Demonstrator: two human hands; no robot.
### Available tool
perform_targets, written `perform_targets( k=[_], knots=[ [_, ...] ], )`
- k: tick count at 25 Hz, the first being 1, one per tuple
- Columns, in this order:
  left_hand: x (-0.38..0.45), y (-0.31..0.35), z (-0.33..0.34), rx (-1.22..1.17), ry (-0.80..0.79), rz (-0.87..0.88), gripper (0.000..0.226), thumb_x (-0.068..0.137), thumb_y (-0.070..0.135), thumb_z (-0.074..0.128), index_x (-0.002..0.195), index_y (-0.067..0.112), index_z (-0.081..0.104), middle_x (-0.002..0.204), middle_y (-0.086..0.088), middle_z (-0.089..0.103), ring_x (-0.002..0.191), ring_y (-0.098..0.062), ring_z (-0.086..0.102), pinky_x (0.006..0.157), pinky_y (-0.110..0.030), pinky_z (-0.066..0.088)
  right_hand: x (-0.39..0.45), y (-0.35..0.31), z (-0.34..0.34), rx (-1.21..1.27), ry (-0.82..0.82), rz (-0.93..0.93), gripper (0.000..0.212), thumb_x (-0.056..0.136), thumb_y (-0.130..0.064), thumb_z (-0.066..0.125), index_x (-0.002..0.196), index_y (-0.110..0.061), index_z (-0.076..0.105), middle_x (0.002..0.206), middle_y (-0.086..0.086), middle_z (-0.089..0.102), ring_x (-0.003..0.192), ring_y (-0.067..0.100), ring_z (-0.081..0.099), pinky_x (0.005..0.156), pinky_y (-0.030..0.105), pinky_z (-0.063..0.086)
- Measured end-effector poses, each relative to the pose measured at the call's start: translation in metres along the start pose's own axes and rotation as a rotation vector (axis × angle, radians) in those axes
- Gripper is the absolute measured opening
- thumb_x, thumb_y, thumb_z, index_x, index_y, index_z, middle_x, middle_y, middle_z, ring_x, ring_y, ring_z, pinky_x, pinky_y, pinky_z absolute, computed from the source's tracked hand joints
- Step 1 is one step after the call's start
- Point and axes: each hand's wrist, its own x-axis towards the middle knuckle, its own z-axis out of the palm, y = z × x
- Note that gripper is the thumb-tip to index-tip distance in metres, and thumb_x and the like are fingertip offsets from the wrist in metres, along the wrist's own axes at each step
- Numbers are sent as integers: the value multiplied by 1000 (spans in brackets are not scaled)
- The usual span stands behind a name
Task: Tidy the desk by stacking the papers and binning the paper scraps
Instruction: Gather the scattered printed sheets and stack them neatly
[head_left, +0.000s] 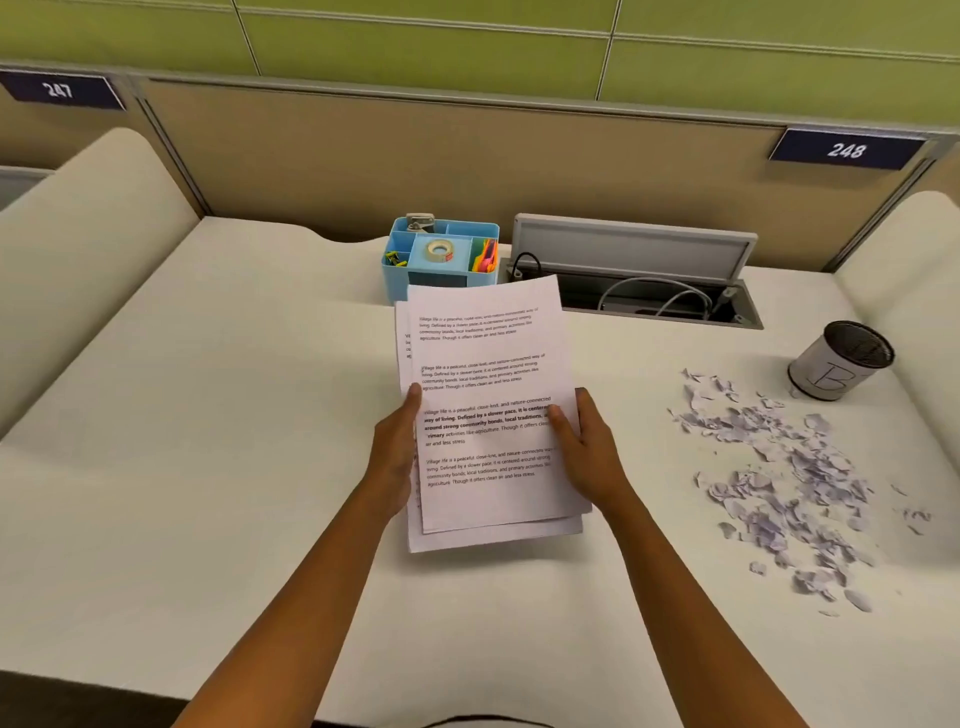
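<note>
A loose stack of printed white papers (483, 364) is at the middle of the white desk (208, 415), its sheets slightly fanned and uneven. My left hand (397, 452) grips the stack's left edge, thumb on top. My right hand (584, 447) grips the right edge, thumb pressed on the top sheet. A wide scatter of small torn paper scraps (779, 478) lies on the desk to the right of the stack. Behind the scraps at the far right stands a small black mesh bin (844, 366) wrapped in white paper.
A light blue desk organiser (441, 254) with tape and clips stands just behind the papers. An open cable hatch (649, 280) with cords is beside it. Beige partition walls with number plates 247 (60, 89) and 248 (847, 150) close the back.
</note>
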Motion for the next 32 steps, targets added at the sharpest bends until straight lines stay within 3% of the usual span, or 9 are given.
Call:
perform_targets(
  k=[3,6,8,10,13,16,22,29,32],
  knots=[
    [1,-5,4,52,-53,77,30,84,30,78,111,18,72,103,-5,77,91,-24,75,74,-39,61,-1,-2,6,-22,14,-61,19,100,-33,52,117,-25,49,113,-12,64,100,5,64,82,20,53],
    [0,-5,7,71,-42,132,29,79,23,82,106,17,74,101,-5,78,89,-25,75,71,-38,61,-2,-9,6,109,75,-19,51,92,-31,65,133,-33,35,119,-13,64,99,8,69,76,21,58],
    [-1,1,9,47,-71,149,35,76,28,84,108,17,73,101,-5,77,90,-26,75,72,-40,61,0,-14,1,256,82,85,64,83,-34,77,134,-36,39,113,-9,70,95,12,72,75,27,61],
    [-3,8,13,77,-132,173,45,70,36,87,109,19,72,103,-5,77,92,-26,75,72,-40,62,5,-16,-6,381,-6,151,52,75,-34,84,121,-29,61,109,-1,74,95,23,73,77,38,62],
    [-6,20,24,140,-153,259,47,62,41,90,101,22,74,99,-2,78,89,-23,75,67,-33,61,13,-24,-14,413,-93,126,37,73,-28,86,106,-20,74,107,6,75,97,29,72,76,36,60],
    [-8,33,34,138,-163,378,32,65,37,89,94,31,77,99,1,78,90,-19,75,68,-28,60,21,-39,-19,417,-55,36,29,76,-21,84,103,-21,76,107,5,75,95,27,73,74,33,59],
    [-8,45,34,234,-201,490,36,66,34,84,92,56,71,96,18,75,89,-9,72,65,-22,58,20,-50,-21,386,-39,26,34,72,-25,82,102,-36,73,106,-1,75,95,22,72,74,36,61],
    [-6,42,37,210,-155,499,33,66,36,81,90,56,72,94,17,75,88,-12,72,66,-24,59,18,-49,-17,376,7,7,32,72,-25,83,102,-34,74,104,-2,75,92,22,73,73,36,61],
    [-7,35,33,194,-155,468,31,64,38,83,92,48,74,96,12,76,88,-16,73,71,-33,62,12,-39,-15,339,20,32,36,70,-26,85,104,-28,74,103,-3,76,91,22,73,71,32,60]
  ],
)
